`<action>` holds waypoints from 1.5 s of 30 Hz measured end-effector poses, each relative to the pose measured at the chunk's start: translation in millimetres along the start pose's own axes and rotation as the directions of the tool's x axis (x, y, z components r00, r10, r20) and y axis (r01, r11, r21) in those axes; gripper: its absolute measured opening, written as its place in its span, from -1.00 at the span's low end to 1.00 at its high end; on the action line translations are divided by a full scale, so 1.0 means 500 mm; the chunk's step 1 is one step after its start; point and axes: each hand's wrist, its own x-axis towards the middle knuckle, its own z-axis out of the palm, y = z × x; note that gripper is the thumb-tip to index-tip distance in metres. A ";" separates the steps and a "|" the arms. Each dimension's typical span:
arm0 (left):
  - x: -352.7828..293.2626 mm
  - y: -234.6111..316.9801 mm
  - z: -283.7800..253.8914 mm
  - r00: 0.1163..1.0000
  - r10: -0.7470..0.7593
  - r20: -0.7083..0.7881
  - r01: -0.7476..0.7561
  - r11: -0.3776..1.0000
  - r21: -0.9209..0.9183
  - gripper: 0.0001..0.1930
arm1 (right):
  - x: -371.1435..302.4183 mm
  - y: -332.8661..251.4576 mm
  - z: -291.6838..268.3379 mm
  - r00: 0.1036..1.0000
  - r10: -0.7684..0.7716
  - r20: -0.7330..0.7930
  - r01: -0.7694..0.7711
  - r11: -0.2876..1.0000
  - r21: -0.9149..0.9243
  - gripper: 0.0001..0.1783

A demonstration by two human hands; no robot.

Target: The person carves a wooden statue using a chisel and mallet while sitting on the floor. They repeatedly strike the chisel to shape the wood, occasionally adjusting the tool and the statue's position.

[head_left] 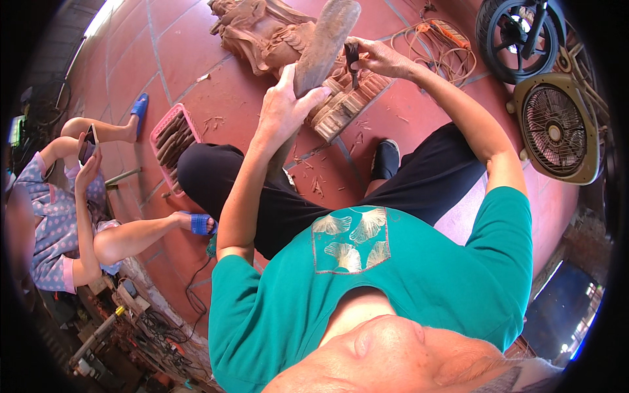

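My left hand (pixel 283 108) is wrapped round a long, worn wooden club (pixel 327 46), its broad end slanting up and away from me. The thin end runs down past my wrist toward my left knee. To the right of the club, my right hand (pixel 386 60) pinches a small black strip-like piece (pixel 352 62) that hangs from the fingertips; its exact kind does not show. Behind and below both hands a brown wooden carving (pixel 268 42) lies on the floor, with folded, draped forms and a stepped base (pixel 341 108). The club covers part of it.
A pink basket (pixel 154 134) of wooden-handled tools stands by my left knee. Wood chips (pixel 317 187) litter the red tiles. An orange power strip with cords (pixel 452 33), a wheel (pixel 517 39) and a fan (pixel 555 133) are at right. A person (pixel 72 203) sits left, holding a phone.
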 end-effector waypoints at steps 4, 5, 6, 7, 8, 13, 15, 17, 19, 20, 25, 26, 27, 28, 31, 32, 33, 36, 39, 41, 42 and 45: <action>0.003 0.007 -0.001 1.000 -0.008 -0.002 0.008 1.000 -0.011 -0.36 | -0.004 0.037 -0.033 0.992 0.107 -0.071 -0.107 0.994 0.014 -0.44; 0.004 0.004 0.000 1.000 0.007 -0.018 -0.007 1.000 -0.008 -0.41 | -0.002 0.041 -0.041 0.992 0.096 -0.078 -0.095 0.995 0.023 -0.42; 0.005 0.002 0.001 0.999 0.022 -0.034 -0.023 1.000 -0.004 -0.45 | -0.002 0.046 -0.043 0.995 0.037 -0.087 -0.047 0.992 -0.117 -0.42; 0.006 0.003 0.001 0.999 0.031 -0.027 -0.031 1.000 0.003 -0.41 | -0.002 0.050 -0.046 0.996 -0.024 -0.089 0.000 0.967 -0.256 -0.41; 0.006 0.002 -0.002 0.999 0.033 -0.024 -0.033 0.999 0.010 -0.37 | 0.000 0.044 -0.044 0.994 -0.084 -0.076 0.048 0.921 -0.387 -0.41; 0.001 0.002 -0.007 1.000 -0.013 -0.009 0.013 1.000 0.012 -0.32 | -0.005 -0.010 -0.038 0.978 -0.034 -0.208 -0.005 0.983 -0.183 -0.46; 0.003 0.013 -0.007 0.998 -0.066 0.021 0.066 0.998 0.016 -0.33 | -0.013 0.017 -0.033 0.985 -0.003 -0.174 -0.006 0.999 -0.049 -0.47; 0.007 0.001 -0.003 1.000 0.016 -0.007 -0.016 1.000 0.024 -0.33 | -0.014 0.043 -0.018 0.979 -0.065 -0.195 0.063 0.998 -0.015 -0.54; 0.008 -0.004 -0.001 0.999 0.032 -0.013 -0.031 0.999 0.028 -0.33 | -0.017 0.064 -0.030 0.989 0.032 -0.142 -0.019 0.996 0.089 -0.58; 0.006 0.005 -0.003 1.000 0.008 -0.006 -0.007 1.000 0.028 -0.34 | -0.017 0.071 -0.039 0.991 0.077 -0.111 -0.061 0.988 0.139 -0.60; 0.002 0.005 -0.008 1.000 0.024 -0.020 -0.023 1.000 0.018 -0.35 | -0.006 0.050 -0.054 0.979 0.030 -0.201 -0.034 0.999 -0.013 -0.69; 0.001 0.004 -0.009 0.999 0.036 -0.026 -0.036 0.999 0.018 -0.35 | -0.002 0.042 -0.061 0.978 -0.054 -0.201 0.023 0.988 -0.153 -0.70; -0.001 0.004 -0.009 0.998 0.048 -0.031 -0.048 0.999 0.017 -0.35 | 0.000 0.037 -0.065 0.973 -0.137 -0.187 0.078 0.954 -0.290 -0.71; 0.000 0.004 -0.009 0.999 0.033 -0.027 -0.033 0.999 0.013 -0.35 | -0.001 0.033 -0.066 0.971 -0.145 -0.191 0.095 0.965 -0.246 -0.72; 0.001 0.005 -0.011 1.000 0.003 -0.020 -0.003 1.000 0.021 -0.34 | -0.008 0.036 -0.061 0.979 -0.111 -0.169 0.096 0.991 -0.097 -0.74; 0.001 0.003 -0.011 1.000 0.002 -0.018 -0.002 1.000 0.031 -0.33 | -0.011 0.034 -0.054 0.985 -0.102 -0.139 0.090 0.992 -0.090 -0.73; 0.000 0.001 -0.010 1.000 0.001 -0.017 0.000 0.999 0.040 -0.33 | -0.013 0.032 -0.046 0.990 -0.094 -0.109 0.085 0.993 -0.083 -0.73; 0.001 0.002 -0.007 1.000 0.012 -0.016 -0.011 0.999 0.043 -0.32 | -0.017 0.044 -0.049 0.998 -0.026 -0.061 0.028 0.999 0.039 -0.71; 0.001 0.002 -0.006 1.000 0.014 -0.016 -0.013 0.999 0.048 -0.33 | -0.017 0.044 -0.061 0.998 -0.023 -0.065 0.028 0.997 0.074 -0.71; -0.001 -0.001 -0.009 0.999 0.042 -0.028 -0.041 0.998 0.049 -0.34 | -0.011 0.015 -0.065 0.993 -0.058 -0.099 0.033 0.970 -0.241 -0.71; -0.003 -0.002 -0.009 0.998 0.056 -0.032 -0.054 0.997 0.046 -0.35 | -0.012 -0.004 -0.072 0.991 -0.076 -0.110 0.027 0.920 -0.392 -0.71; -0.003 0.000 -0.010 0.999 0.037 -0.037 -0.036 0.999 0.029 -0.36 | -0.019 -0.016 -0.071 0.978 -0.125 -0.166 0.074 0.956 -0.285 -0.71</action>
